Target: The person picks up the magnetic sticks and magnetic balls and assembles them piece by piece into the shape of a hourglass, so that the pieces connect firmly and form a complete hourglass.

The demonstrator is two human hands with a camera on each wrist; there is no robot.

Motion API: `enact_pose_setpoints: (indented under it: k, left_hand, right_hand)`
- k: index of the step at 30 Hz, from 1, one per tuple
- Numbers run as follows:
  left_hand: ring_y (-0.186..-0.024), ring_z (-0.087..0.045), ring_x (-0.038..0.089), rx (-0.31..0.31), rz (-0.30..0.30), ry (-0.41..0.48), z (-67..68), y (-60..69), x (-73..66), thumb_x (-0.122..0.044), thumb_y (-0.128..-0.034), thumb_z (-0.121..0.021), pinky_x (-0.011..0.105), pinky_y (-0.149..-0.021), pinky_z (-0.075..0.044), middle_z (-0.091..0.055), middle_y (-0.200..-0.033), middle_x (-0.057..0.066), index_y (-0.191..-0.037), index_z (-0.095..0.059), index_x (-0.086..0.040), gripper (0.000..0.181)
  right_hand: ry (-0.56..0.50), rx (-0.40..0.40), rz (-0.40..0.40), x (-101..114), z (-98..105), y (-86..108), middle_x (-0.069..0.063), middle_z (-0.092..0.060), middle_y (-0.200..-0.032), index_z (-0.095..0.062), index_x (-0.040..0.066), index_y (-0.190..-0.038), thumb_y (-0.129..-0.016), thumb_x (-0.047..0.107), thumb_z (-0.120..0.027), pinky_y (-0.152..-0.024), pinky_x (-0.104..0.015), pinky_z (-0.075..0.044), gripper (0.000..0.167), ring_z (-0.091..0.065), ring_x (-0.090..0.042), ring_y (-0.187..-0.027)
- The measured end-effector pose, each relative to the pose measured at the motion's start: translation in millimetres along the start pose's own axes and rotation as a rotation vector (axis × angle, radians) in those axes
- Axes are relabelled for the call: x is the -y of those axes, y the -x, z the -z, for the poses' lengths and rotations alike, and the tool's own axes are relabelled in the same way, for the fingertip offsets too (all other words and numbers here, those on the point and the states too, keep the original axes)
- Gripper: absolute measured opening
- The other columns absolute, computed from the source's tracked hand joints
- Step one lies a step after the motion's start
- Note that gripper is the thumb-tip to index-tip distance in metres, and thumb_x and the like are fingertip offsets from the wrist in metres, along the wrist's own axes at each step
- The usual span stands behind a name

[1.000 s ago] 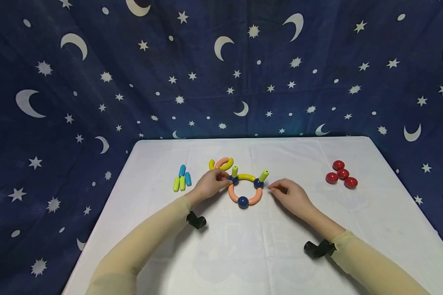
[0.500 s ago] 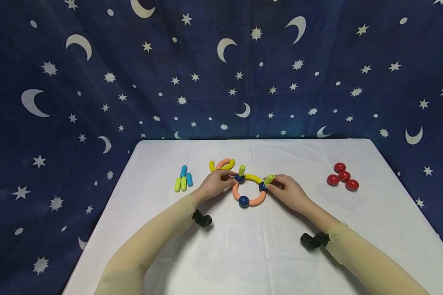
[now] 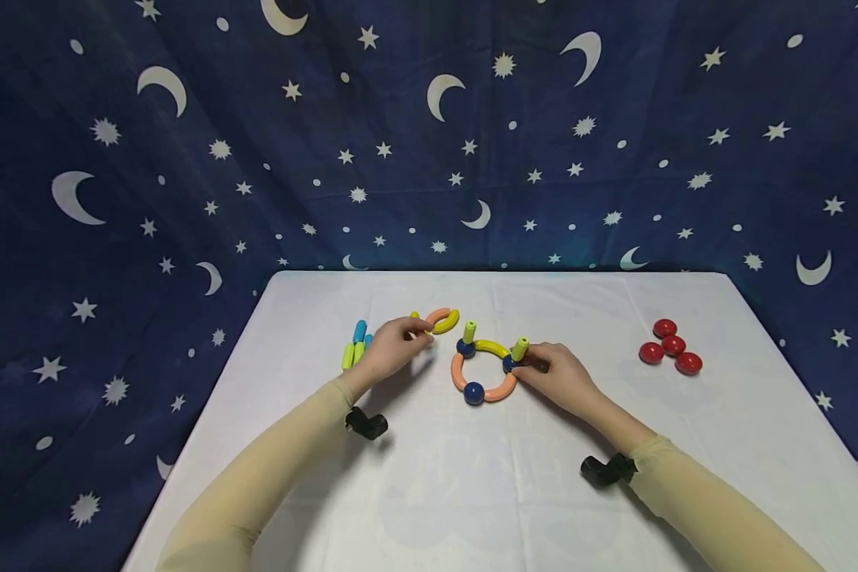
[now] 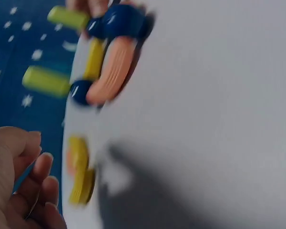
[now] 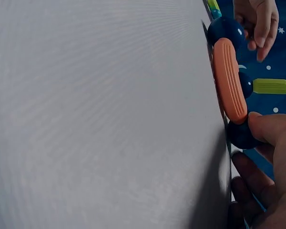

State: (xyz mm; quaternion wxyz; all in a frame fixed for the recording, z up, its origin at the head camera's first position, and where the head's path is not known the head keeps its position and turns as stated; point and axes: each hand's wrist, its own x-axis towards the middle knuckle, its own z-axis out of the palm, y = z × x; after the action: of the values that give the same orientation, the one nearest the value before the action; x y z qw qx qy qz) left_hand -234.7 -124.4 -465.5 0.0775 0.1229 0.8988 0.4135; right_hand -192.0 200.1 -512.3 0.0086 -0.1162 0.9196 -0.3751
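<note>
On the white table lies a ring of curved rods and blue balls: a yellow rod point(image 3: 491, 347) at the back, an orange rod point(image 3: 500, 389) on each side, a blue ball point(image 3: 474, 393) in front. Green rods point(image 3: 469, 332) stand up from the two rear balls. My right hand point(image 3: 558, 377) pinches the ring's right blue ball point(image 5: 242, 135), thumb against it in the right wrist view. Apart from the ring, my left hand point(image 3: 395, 345) holds nothing, its fingers loosely bent near loose curved rods, yellow point(image 3: 446, 322) and orange point(image 3: 438, 314). It partly hides another yellow one.
Short blue rods point(image 3: 360, 330) and green rods point(image 3: 347, 357) lie left, partly behind my left hand. Several red rounded pieces point(image 3: 674, 345) are grouped at the right. A dark blue star-and-moon cloth point(image 3: 400, 214) hangs behind the white table point(image 3: 457, 477).
My left hand has let go of the ring's left ball and moved left toward the loose curved rods. My right hand has come in from the right and taken hold of the right ball.
</note>
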Motion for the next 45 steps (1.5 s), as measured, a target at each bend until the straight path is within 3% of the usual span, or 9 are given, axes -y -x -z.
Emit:
enact_pose_setpoints:
  k: [4,9,14,19,27,34,40,45]
  left_hand:
    - [-0.096,-0.063,0.024,-0.113,0.044,-0.099,34.1,2.7,19.3,-0.026,-0.0996,-0.066,0.039,-0.082,-0.050,-0.068,-0.114,0.006,-0.128,-0.071,-0.011,0.032]
    - [-0.107,-0.061,0.030,-0.137,0.223,-0.186,67.8,5.7,50.3,-0.033,-0.1010,-0.063,0.046,-0.093,-0.048,-0.066,-0.122,0.012,-0.129,-0.067,-0.008,0.038]
    - [-0.102,-0.057,0.029,-0.083,0.404,-0.165,80.9,8.0,66.7,-0.045,-0.0994,-0.063,0.043,-0.089,-0.047,-0.064,-0.118,0.014,-0.122,-0.066,-0.004,0.047]
    - [-0.093,-0.055,0.027,-0.048,0.457,-0.193,82.0,5.2,68.0,-0.049,-0.0962,-0.066,0.038,-0.080,-0.046,-0.065,-0.107,0.013,-0.112,-0.066,-0.003,0.048]
    - [-0.088,-0.058,0.027,-0.034,0.474,-0.373,82.2,-0.8,65.3,-0.044,-0.0935,-0.068,0.042,-0.079,-0.043,-0.064,-0.093,0.010,-0.101,-0.063,-0.004,0.041]
    - [-0.088,-0.059,0.027,-0.095,0.415,-0.406,88.5,-1.0,64.5,-0.040,-0.0942,-0.063,0.045,-0.084,-0.043,-0.067,-0.096,0.008,-0.103,-0.067,-0.006,0.035]
    - [-0.099,-0.061,0.029,-0.173,0.278,-0.268,92.7,-3.2,53.7,-0.046,-0.0987,-0.060,0.046,-0.090,-0.046,-0.067,-0.114,0.011,-0.118,-0.064,-0.007,0.044]
    - [-0.110,-0.060,0.031,-0.177,0.183,-0.026,83.7,-6.3,44.8,-0.047,-0.0997,-0.063,0.047,-0.096,-0.047,-0.065,-0.119,0.014,-0.125,-0.063,-0.005,0.049]
  right_hand:
    - [0.024,-0.014,0.009,-2.8,2.1,3.4,-0.003,-0.069,-0.107,-0.074,0.012,-0.115,-0.092,0.034,-0.078,-0.080,-0.040,-0.042,0.032,-0.053,-0.024,-0.096]
    - [0.058,-0.033,-0.016,-5.6,5.8,8.5,-0.006,-0.067,-0.111,-0.072,0.012,-0.114,-0.092,0.034,-0.078,-0.084,-0.042,-0.043,0.032,-0.053,-0.026,-0.101]
    - [0.073,-0.038,-0.047,-8.0,6.7,12.4,-0.007,-0.066,-0.110,-0.070,0.009,-0.115,-0.092,0.035,-0.078,-0.082,-0.042,-0.042,0.036,-0.051,-0.027,-0.101]
    - [0.076,-0.042,-0.080,-10.5,6.1,16.0,-0.011,-0.066,-0.114,-0.069,0.006,-0.117,-0.091,0.039,-0.079,-0.089,-0.048,-0.045,0.043,-0.052,-0.030,-0.108]
    - [0.043,-0.029,-0.113,-9.9,7.8,22.9,-0.015,-0.064,-0.126,-0.068,0.005,-0.120,-0.087,0.047,-0.080,-0.101,-0.055,-0.043,0.055,-0.051,-0.034,-0.119]
    - [0.047,-0.019,-0.110,-9.9,9.0,24.6,-0.015,-0.064,-0.128,-0.067,0.005,-0.123,-0.086,0.047,-0.081,-0.101,-0.055,-0.043,0.057,-0.051,-0.033,-0.119]
    - [0.056,-0.021,-0.095,-12.9,10.6,22.6,-0.014,-0.066,-0.127,-0.067,0.007,-0.124,-0.087,0.043,-0.081,-0.101,-0.055,-0.043,0.053,-0.052,-0.033,-0.117]
    - [0.056,-0.014,-0.111,-14.9,11.0,21.6,-0.015,-0.065,-0.131,-0.067,0.007,-0.126,-0.088,0.046,-0.080,-0.103,-0.057,-0.042,0.056,-0.051,-0.035,-0.122]
